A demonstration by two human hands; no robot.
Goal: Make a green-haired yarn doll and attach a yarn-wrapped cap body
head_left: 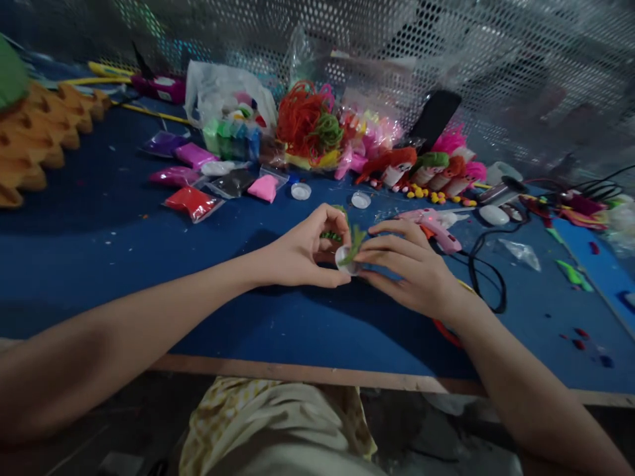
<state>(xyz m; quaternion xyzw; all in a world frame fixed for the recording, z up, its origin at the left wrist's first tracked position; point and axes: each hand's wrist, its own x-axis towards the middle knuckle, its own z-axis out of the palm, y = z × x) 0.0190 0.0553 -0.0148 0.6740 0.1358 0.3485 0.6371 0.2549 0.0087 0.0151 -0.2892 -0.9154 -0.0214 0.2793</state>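
Above the blue tabletop, my left hand (pixel 302 254) curls its thumb and fingers around a small clear round plastic piece (pixel 341 259), perhaps a cap or little cup. Green yarn (pixel 356 242) stands up at that piece's opening, and more green shows behind my left fingers. My right hand (pixel 421 271) meets it from the right, its fingertips closed at the yarn and the rim. The exact pinch is partly hidden. Just beyond my right hand lies a pink glue gun (pixel 432 223). Two clear round caps, one on the left (pixel 300 192) and one on the right (pixel 361 199), lie farther back.
Packets of coloured clay (pixel 192 202) lie at back left. Behind are red and green yarn bundles (pixel 302 119) and several yarn-haired dolls (pixel 397 168). A black cable (pixel 479 264) loops at right. An orange egg tray (pixel 44 135) stands far left; perforated metal (pixel 347 26) backs the table.
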